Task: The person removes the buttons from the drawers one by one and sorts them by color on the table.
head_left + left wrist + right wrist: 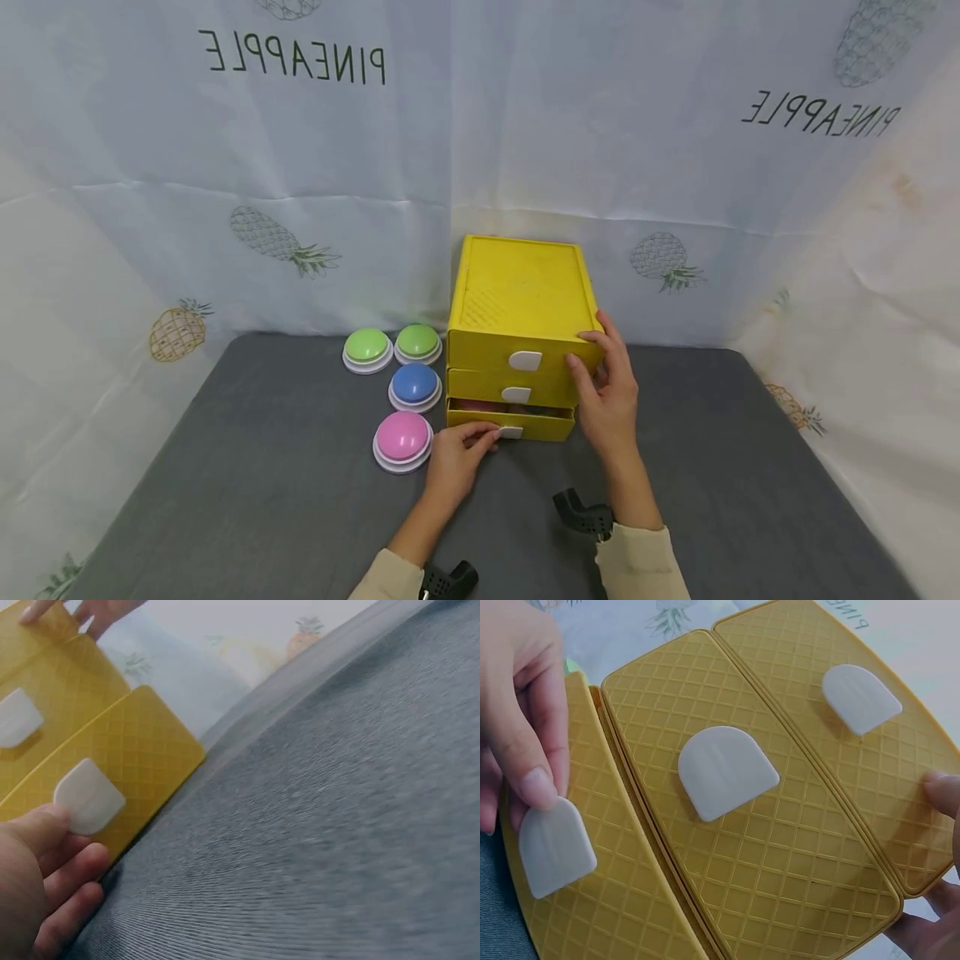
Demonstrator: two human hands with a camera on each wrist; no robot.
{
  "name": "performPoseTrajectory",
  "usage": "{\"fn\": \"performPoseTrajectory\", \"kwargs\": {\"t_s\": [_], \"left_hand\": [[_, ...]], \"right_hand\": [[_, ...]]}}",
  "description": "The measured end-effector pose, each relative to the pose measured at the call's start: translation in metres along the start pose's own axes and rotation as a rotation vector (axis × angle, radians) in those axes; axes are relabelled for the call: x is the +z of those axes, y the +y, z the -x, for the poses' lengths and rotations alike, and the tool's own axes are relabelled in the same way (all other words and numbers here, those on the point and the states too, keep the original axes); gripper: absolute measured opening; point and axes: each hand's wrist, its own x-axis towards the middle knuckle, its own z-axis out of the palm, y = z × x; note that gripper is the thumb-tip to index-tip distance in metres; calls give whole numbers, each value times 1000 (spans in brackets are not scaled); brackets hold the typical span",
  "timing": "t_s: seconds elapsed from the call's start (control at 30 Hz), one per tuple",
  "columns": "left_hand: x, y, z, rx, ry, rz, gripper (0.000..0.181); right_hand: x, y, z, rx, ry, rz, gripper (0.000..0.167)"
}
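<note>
A yellow box of drawers stands against the back cloth, three drawers stacked, each with a white tab handle. The bottom drawer is pulled partly out; pinkish and dark contents show faintly inside. My left hand pinches that drawer's white handle between thumb and fingers. At the upper right front corner, my right hand holds the box, one fingertip on the top drawer's front and other fingers round the side. The middle drawer and the top drawer are closed.
Left of the box are two green push buttons, a blue one and a pink one, all on white bases. The pink button is close to my left hand. A dark grey cloth covers the table; a pineapple-print curtain hangs behind.
</note>
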Motion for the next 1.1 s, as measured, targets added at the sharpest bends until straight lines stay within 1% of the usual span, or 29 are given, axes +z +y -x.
{"fn": "performPoseTrajectory", "kwargs": {"t_s": [0.13, 0.27, 0.4, 0.63, 0.83, 0.9, 1.1], "left_hand": [[0, 3, 8, 15, 10, 5, 12], [1, 4, 16, 23, 16, 0, 11], [0, 4, 23, 21, 27, 8, 10], [0, 5, 31, 7, 38, 6, 9], [0, 6, 37, 37, 42, -4, 8], [-1, 7, 40, 35, 39, -6, 8], [-4, 9, 45, -7, 22, -3, 7]], "right_hand": [[-1, -1, 1, 10, 2, -9, 32], [-2, -2, 1, 2, 4, -13, 32], [-2, -2, 1, 7, 2, -16, 32], [-1, -3, 1, 13, -5, -25, 32], [-1, -3, -1, 0, -9, -25, 31], [-1, -3, -1, -3, -8, -26, 31], [-1, -2, -1, -11, -10, -34, 31]]}}
